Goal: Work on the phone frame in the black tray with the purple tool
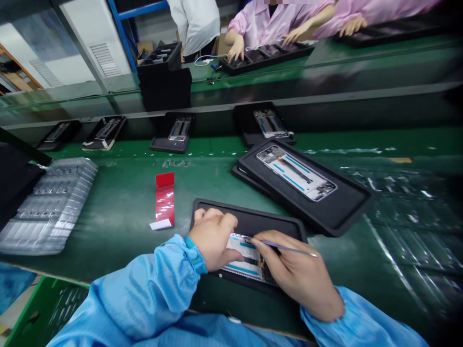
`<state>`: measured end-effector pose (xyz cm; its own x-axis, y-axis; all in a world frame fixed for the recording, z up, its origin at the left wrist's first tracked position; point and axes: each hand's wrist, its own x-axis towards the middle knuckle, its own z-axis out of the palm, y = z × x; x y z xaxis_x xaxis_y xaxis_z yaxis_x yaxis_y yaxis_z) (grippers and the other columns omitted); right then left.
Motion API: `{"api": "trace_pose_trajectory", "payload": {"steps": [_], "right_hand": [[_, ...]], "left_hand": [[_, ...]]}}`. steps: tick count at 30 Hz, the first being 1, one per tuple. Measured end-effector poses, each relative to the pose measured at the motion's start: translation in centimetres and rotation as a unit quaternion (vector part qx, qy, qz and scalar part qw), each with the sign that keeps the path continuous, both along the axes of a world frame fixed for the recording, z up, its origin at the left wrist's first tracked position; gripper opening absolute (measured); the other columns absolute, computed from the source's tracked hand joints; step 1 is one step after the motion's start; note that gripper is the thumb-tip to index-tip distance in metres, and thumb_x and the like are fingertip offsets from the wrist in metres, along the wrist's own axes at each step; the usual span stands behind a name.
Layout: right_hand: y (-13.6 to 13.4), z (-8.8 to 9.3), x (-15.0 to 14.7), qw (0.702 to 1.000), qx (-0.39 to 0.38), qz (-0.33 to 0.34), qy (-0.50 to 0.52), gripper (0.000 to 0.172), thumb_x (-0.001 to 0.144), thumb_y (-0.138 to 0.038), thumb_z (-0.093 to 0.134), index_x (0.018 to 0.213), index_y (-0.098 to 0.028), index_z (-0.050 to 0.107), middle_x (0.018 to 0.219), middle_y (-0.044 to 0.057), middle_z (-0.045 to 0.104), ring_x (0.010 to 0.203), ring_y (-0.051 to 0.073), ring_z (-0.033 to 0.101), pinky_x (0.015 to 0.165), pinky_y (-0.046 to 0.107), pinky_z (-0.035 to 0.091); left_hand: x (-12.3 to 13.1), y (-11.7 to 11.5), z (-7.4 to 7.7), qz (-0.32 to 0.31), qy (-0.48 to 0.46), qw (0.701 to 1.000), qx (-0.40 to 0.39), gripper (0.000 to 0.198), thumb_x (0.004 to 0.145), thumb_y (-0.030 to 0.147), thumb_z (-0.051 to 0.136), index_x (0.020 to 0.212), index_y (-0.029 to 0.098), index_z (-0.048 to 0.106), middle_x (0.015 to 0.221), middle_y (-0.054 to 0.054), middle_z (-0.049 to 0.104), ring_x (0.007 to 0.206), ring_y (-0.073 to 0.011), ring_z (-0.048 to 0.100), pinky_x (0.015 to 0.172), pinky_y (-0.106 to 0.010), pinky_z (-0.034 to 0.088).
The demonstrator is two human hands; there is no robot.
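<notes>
A phone frame [241, 260] lies in a black tray [260, 219] at the near edge of the green bench. My left hand [211, 237] rests curled on the frame's left end and holds it down. My right hand [294, 274] pinches thin metal tweezers [285, 247] whose tip touches the frame's top edge. Both sleeves are light blue. Most of the frame is hidden under my hands.
A second black tray [336, 209] with another phone frame [296, 172] lies to the right rear. A red strip [165, 197] lies left of my tray. Clear plastic trays [50, 205] are stacked far left. Several trays ride the belt behind; other people work across it.
</notes>
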<state>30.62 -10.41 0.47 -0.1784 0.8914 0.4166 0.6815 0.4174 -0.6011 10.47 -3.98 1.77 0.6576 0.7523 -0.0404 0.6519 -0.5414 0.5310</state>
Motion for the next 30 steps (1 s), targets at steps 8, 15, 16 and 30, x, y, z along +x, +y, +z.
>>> {"api": "trace_pose_trajectory", "payload": {"steps": [8,15,16,30], "right_hand": [[0.11,0.12,0.11,1.000,-0.022,-0.018,0.008,0.013,0.098,-0.024,0.057,0.092,-0.022,0.068,0.085,-0.001,0.073,0.075,0.013,0.069,0.073,0.024,0.052],[0.01,0.50,0.11,0.998,-0.043,-0.044,0.006,0.019,0.099,-0.030,0.054,0.089,-0.023,0.069,0.084,0.001,0.075,0.075,0.016,0.071,0.073,0.028,0.055],[-0.02,0.55,0.07,0.998,-0.044,-0.047,0.004,0.019,0.099,-0.030,0.054,0.089,-0.023,0.069,0.084,0.001,0.075,0.075,0.016,0.071,0.073,0.028,0.055],[-0.15,0.48,0.05,0.999,-0.029,-0.019,0.011,0.013,0.098,-0.026,0.057,0.090,-0.023,0.067,0.083,0.000,0.073,0.073,0.014,0.069,0.073,0.026,0.054]], "left_hand": [[0.01,0.02,0.17,0.002,0.012,1.000,0.003,0.062,0.066,0.049,0.089,0.105,0.023,0.049,0.103,-0.005,0.067,0.104,-0.0286,0.057,0.091,-0.046,0.033],[-0.02,0.03,0.17,0.002,0.011,1.000,-0.009,0.060,0.067,0.050,0.089,0.105,0.024,0.050,0.104,-0.005,0.066,0.107,-0.0292,0.057,0.092,-0.046,0.033],[-0.02,0.05,0.15,0.001,0.013,1.000,-0.010,0.060,0.067,0.050,0.088,0.105,0.024,0.050,0.104,-0.005,0.066,0.107,-0.0293,0.057,0.093,-0.046,0.033],[0.05,0.01,0.03,0.006,0.007,1.000,-0.005,0.062,0.065,0.050,0.090,0.105,0.023,0.051,0.104,-0.005,0.066,0.105,-0.0287,0.056,0.093,-0.047,0.033]]}}
